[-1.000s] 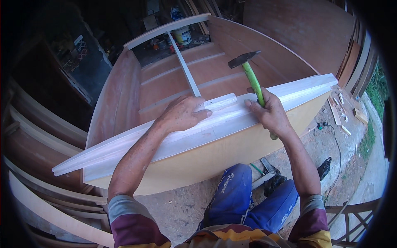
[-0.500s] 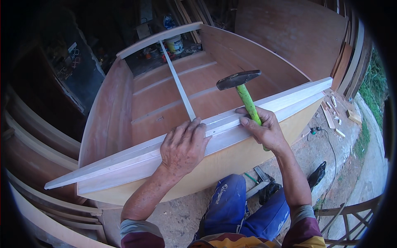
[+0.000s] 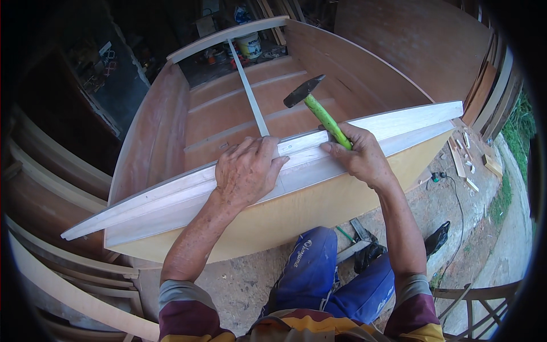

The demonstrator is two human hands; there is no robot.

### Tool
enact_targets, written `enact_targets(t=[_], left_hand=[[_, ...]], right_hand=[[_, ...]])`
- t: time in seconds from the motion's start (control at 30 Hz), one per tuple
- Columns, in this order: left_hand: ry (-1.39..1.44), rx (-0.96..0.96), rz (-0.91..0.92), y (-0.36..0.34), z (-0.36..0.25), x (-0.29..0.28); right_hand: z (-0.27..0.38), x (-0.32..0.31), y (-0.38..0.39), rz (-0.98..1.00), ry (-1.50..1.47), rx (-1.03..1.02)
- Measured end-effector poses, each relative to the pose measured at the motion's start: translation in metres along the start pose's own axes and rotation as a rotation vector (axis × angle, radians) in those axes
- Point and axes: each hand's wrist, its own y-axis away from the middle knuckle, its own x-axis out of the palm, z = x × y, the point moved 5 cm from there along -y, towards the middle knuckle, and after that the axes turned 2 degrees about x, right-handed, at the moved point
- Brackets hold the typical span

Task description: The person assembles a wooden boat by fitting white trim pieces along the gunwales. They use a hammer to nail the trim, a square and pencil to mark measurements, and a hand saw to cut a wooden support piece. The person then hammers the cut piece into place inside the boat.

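A long pale wooden batten (image 3: 410,118) lies across the near end of a box-shaped plywood hull (image 3: 333,196), along a second pale strip (image 3: 399,142) on that panel's upper edge. My left hand (image 3: 246,171) is closed over the batten near its middle, fingers over the far side and thumb on the near face. My right hand (image 3: 363,155) grips a hammer (image 3: 327,121) by its bright green handle, its dark head up and to the left over the hull. That hand also rests against the batten. A thin straight strip (image 3: 248,88) runs from near my left hand to the hull's far end.
Curved wooden frames (image 3: 62,199) crowd the left side. A large plywood sheet (image 3: 410,45) leans at the back right. Offcuts (image 3: 457,159) and a cable (image 3: 457,199) lie on the ground to the right. A white bucket (image 3: 249,45) stands beyond the hull.
The batten has turned so more of its broad near face shows, and its left end sits higher in view. The hammer has swung, its head tipping left. Both hands keep their grips.
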Motion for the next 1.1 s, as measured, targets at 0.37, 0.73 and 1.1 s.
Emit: enact_targets(t=[0.37, 0.73, 1.1], left_hand=[[0.074, -0.023, 0.134, -0.003, 0.006, 0.001], [0.044, 0.007, 0.047, -0.003, -0.002, -0.002], [0.013, 0.006, 0.03, -0.004, -0.002, -0.001]], right_hand=[[-0.004, -0.003, -0.01, 0.033, 0.078, -0.032], [-0.003, -0.004, -0.011, 0.051, 0.111, -0.069], [0.001, -0.007, -0.01, 0.041, 0.105, -0.056]])
